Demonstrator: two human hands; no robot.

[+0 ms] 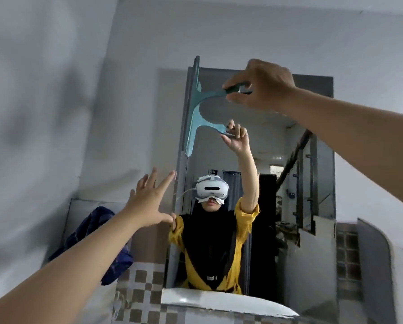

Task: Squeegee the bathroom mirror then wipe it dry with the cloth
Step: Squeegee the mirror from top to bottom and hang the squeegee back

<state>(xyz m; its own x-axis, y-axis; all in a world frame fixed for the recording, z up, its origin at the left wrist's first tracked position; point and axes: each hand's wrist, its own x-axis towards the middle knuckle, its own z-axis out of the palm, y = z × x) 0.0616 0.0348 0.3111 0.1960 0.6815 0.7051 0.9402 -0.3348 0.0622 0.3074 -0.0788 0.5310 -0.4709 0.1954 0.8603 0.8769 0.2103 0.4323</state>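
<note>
A tall bathroom mirror [312, 183] hangs on the wall ahead and reflects a person and a stairway. My right hand [263, 86] is raised high and grips the handle of a teal squeegee [197, 90]. Its blade stands upright against the mirror's upper left edge. The squeegee's reflection shows just below it. My left hand [152, 199] is spread flat with fingers apart, its fingertips at the mirror's left edge, holding nothing. A dark blue cloth [95, 232] hangs on the wall to the left, below my left arm.
A white basin rim [219, 300] sits right below the mirror. Brown and white checkered tiles [146, 298] cover the lower wall. A grey wall surrounds the mirror on the left and above.
</note>
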